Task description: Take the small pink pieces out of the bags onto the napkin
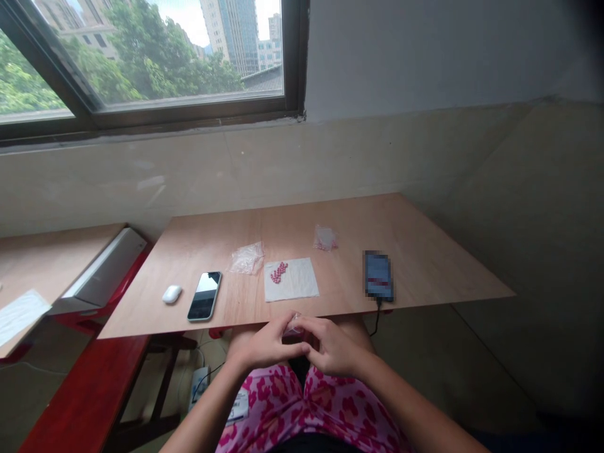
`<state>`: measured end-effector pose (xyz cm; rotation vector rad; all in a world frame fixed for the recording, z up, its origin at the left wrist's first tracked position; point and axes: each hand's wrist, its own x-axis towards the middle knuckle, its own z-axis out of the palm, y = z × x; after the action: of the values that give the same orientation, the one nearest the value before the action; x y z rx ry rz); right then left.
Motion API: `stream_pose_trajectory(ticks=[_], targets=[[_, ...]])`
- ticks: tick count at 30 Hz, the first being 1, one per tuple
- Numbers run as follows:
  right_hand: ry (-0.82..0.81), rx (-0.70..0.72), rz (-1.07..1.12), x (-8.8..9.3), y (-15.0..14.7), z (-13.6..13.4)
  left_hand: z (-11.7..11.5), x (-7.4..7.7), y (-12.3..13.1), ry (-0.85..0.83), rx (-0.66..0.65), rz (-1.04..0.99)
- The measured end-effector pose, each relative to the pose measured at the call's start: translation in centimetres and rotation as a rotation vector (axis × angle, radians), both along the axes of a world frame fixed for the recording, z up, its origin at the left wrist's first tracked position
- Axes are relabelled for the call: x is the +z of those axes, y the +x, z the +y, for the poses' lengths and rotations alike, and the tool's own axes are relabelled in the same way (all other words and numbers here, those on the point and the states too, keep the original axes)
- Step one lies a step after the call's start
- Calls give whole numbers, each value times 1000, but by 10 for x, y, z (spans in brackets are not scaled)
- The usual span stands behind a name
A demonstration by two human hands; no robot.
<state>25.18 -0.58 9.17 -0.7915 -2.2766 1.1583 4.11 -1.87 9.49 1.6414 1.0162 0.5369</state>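
Fingers (314, 330) on both hands are curled shut around a tiny clear plastic bag (293, 324), right by the front edge of the light plywood worktop (415, 270). Just ahead, pink tablets (279, 272) sit on a white paper sheet (295, 284), near a crumpled clear bag (246, 258) and a black smartphone (204, 296).

Smooth, matt plywood tabletop (358, 220), crinkled clear plastic bag (246, 258), matt white paper (299, 283), glossy glass-fronted phone (204, 296)
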Motion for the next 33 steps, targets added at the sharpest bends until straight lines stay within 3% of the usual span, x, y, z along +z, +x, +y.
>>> stream_pose_trajectory(ticks=[10, 19, 27, 33], targets=[[174, 70, -365, -10, -19, -20, -3, -4, 8, 254, -95, 495], [163, 92, -515, -23, -26, -25, -9, -22, 17, 425, -130, 520], [120, 39, -388, -14, -21, -21, -2, -18, 11, 403, -65, 483], [96, 7, -193, -1, -16, -13, 16, -20, -4, 387, 72, 447]])
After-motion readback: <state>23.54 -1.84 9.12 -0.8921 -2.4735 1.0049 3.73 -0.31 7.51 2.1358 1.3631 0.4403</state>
